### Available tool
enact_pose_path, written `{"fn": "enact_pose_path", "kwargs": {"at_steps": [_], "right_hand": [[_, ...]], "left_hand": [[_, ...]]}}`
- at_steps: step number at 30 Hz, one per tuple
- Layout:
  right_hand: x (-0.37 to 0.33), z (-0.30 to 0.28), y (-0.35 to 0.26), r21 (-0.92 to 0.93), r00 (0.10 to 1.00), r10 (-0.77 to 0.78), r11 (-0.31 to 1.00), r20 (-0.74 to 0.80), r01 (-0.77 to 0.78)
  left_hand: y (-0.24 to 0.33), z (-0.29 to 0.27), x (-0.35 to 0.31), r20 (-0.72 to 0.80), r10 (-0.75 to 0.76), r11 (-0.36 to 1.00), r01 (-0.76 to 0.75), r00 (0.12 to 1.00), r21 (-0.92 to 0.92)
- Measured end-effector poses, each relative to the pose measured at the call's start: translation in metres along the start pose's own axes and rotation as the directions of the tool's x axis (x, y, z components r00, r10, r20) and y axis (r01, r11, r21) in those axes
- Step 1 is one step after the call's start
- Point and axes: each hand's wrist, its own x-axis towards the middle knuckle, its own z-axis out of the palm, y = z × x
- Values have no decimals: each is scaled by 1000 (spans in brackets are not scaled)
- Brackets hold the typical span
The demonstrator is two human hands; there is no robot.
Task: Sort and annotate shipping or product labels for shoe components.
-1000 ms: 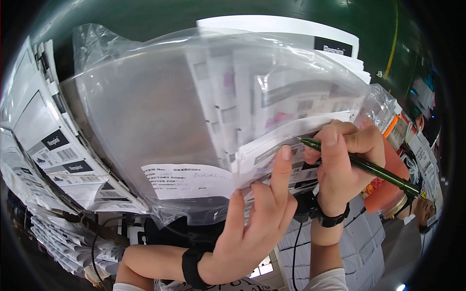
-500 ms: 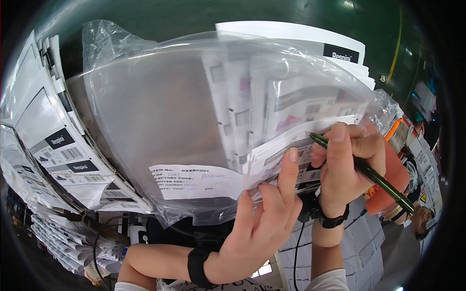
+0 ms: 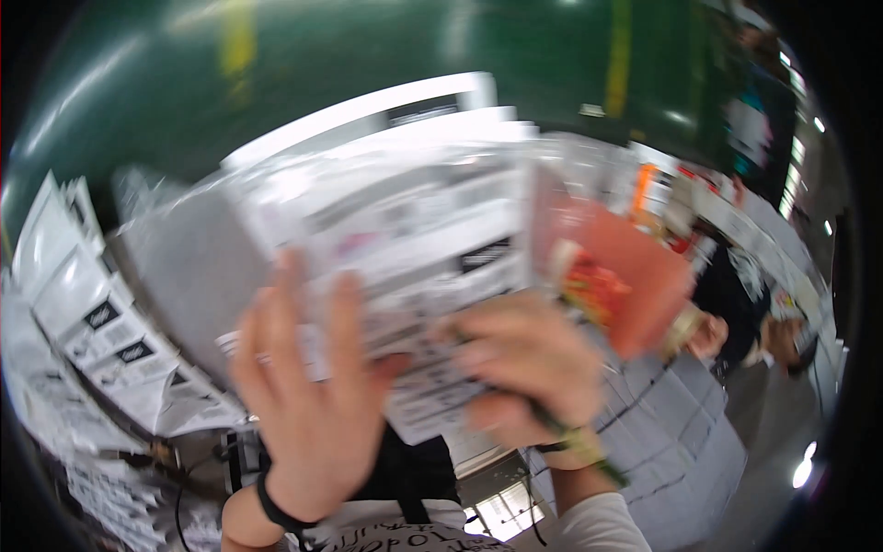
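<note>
Since half a second ago my view has swung and blurred, and the clear plastic packet of printed papers (image 3: pixel 405 239) now sits closer and higher in front of me, with both hands drawn in over its lower edge. At far left I see white bags with dark labels (image 3: pixel 83 313) stacked in a row, just beside the packet. My left hand (image 3: pixel 308 396) lies flat against the packet's lower left part, fingers apart and stretched upward, a dark band at the wrist. My right hand (image 3: pixel 529 368) is curled together against the packet's lower right corner; a green pen (image 3: pixel 589 460) shows below its wrist, and I cannot tell through the blur how the fingers hold it. Right of that hand, an orange packet (image 3: pixel 635 276) tilts beside the papers, and another person (image 3: pixel 754 304) stands further right.
</note>
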Motion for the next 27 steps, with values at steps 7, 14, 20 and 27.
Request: {"fn": "enact_pose_path", "kwargs": {"at_steps": [7,14,20,27], "right_hand": [[-68,-40,-80,254,992,123,960,-16,-115],[-118,-64,-94,339,931,307,913,-199,-228],[-134,-72,-82,371,889,322,908,-325,-193],[-121,-61,-62,397,910,242,913,-337,-96]], "left_hand": [[16,-26,0,-45,72,997,-73,996,-19],[16,-11,2,-79,12,997,-17,997,-69],[31,-24,13,-66,-64,995,59,996,-79],[22,-9,9,-330,107,994,-94,938,55]]}}
